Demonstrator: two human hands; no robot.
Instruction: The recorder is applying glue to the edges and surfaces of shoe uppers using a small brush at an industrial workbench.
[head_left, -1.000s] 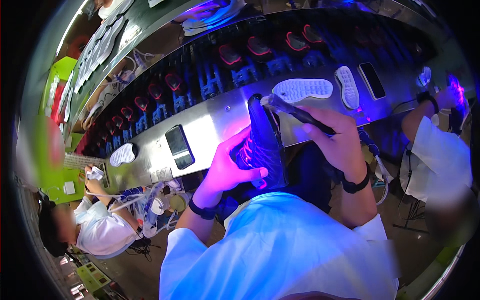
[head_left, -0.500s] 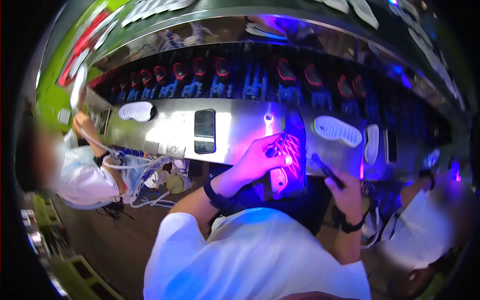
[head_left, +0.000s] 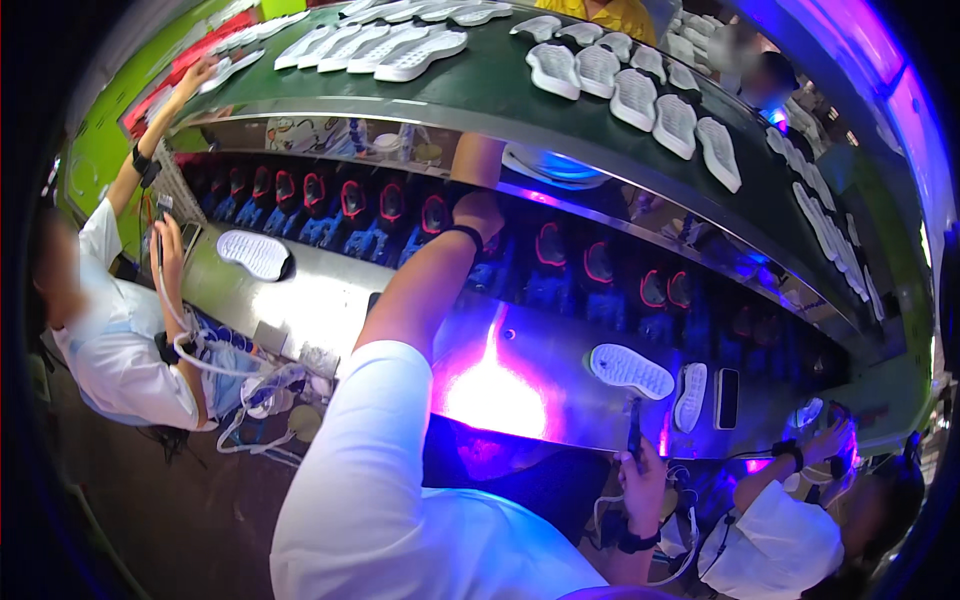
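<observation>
Brush: dark, slim handle, held upright with its pale bristle end up; it is at the near edge of the metal table [head_left: 560, 385], right of the middle. The brush [head_left: 635, 428] points toward the table's far side.
Right hand: the right hand [head_left: 643, 485] is closed around the brush handle, just off the table's near edge, a dark band on the wrist.
Pot: a small yellowish pot [head_left: 304, 422] sits beyond the table's near edge, at its left; its contents cannot be made out.
Soles on the table: a large white sole [head_left: 632, 371] and a narrower sole [head_left: 690, 397] lie on its right part, a phone [head_left: 727, 398] beside them; another white sole [head_left: 253, 255] lies at its left end.
Left hand: the arm stretches across the table, and the left hand [head_left: 480, 213] is over its far side, back of the hand up; the fingers are hidden, so I cannot tell whether they grip anything.
Rack: along the table's far side, a dark rack [head_left: 625, 245] holds a row of dark, red-rimmed shoes [head_left: 392, 201].
Belt: beyond the table, a green belt [head_left: 495, 75] carries white soles in groups.
</observation>
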